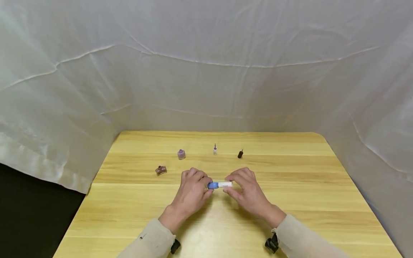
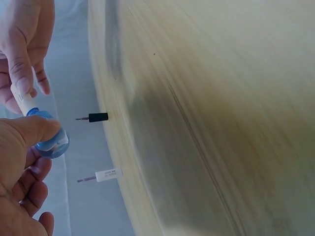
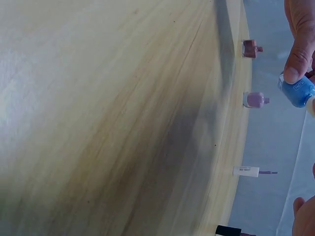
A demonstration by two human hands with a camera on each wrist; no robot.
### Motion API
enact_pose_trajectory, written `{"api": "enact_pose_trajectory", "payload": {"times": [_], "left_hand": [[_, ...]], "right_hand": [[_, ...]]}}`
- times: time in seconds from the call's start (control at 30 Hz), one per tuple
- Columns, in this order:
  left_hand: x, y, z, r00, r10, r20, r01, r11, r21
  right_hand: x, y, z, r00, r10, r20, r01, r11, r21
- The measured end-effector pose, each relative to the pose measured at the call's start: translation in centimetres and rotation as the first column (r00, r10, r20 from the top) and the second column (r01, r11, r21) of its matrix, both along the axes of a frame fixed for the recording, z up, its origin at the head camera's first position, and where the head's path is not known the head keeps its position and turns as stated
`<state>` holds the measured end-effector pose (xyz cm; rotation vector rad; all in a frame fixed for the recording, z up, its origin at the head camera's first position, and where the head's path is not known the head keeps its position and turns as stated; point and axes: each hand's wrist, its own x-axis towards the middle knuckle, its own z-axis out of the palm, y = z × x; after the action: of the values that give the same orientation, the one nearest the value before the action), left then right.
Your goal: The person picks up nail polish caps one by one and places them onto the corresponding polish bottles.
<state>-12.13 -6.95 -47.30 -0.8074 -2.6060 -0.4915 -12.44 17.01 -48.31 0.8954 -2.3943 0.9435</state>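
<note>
My left hand point(image 1: 191, 190) pinches a blue nail polish bottle point(image 1: 213, 185) by its glass body, between thumb and fingers. On the other end of it, my right hand point(image 1: 250, 190) grips the long white cap point(image 1: 225, 184) with thumb and fingertips. Bottle and cap lie in one line, held sideways over the table. The left wrist view shows the blue glass point(image 2: 53, 142) partly covered by the left thumb, with the right thumb against the cap point(image 2: 23, 102).
Beyond the hands, an uncapped lilac polish bottle point(image 1: 181, 154) and an uncapped brown one point(image 1: 161, 170) stand on the wooden table point(image 1: 290, 172). A white brush cap point(image 1: 215, 150) and a black brush cap point(image 1: 240, 154) stand brush up. Pale cloth point(image 1: 206, 89) hangs around the table.
</note>
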Motion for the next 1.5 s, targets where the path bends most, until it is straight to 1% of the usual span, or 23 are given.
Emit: {"api": "enact_pose_trajectory", "payload": {"times": [0.17,0.37,0.57,0.87,1.0,1.07,1.13,1.3,1.4,1.5], "left_hand": [[0.1,0.0,0.0,1.0,0.009,0.004,-0.009,1.0,-0.003],[0.0,0.2,-0.1,1.0,0.012,0.006,-0.012,0.999,-0.04],[0.1,0.4,0.0,1.0,0.018,-0.004,-0.018,0.998,-0.055],[0.1,0.3,-0.2,1.0,0.027,-0.013,-0.027,0.999,-0.031],[0.2,0.4,-0.3,1.0,0.03,0.008,-0.03,0.999,-0.032],[0.2,0.4,-0.2,0.999,0.033,0.017,-0.032,0.998,-0.051],[0.2,0.5,-0.1,0.999,0.037,0.013,-0.035,0.995,-0.093],[0.4,0.9,0.1,0.998,0.037,-0.053,-0.048,0.976,-0.212],[0.4,1.0,0.1,0.997,0.04,-0.072,-0.056,0.971,-0.234],[0.4,1.0,0.1,0.997,0.046,-0.069,-0.06,0.974,-0.218]], "right_hand": [[0.1,0.1,-0.2,0.999,0.021,-0.034,-0.021,1.0,-0.002],[-0.1,0.2,0.1,0.994,0.02,-0.106,-0.014,0.998,0.057],[-0.2,0.2,0.2,0.992,0.019,-0.121,-0.005,0.993,0.117],[-0.2,0.2,-0.3,0.987,0.013,-0.158,0.005,0.994,0.112],[0.0,0.3,-0.3,0.99,0.01,-0.14,0.007,0.993,0.116],[0.1,0.3,-0.3,0.99,0.011,-0.139,0.006,0.993,0.117],[0.1,0.3,-0.3,0.99,0.017,-0.142,0.001,0.992,0.123],[0.0,0.2,-0.4,0.987,0.033,-0.159,-0.009,0.988,0.155],[0.0,0.2,-0.4,0.988,0.033,-0.149,-0.006,0.985,0.175],[-0.1,0.2,-0.4,0.989,0.029,-0.147,-0.002,0.983,0.183]]}}
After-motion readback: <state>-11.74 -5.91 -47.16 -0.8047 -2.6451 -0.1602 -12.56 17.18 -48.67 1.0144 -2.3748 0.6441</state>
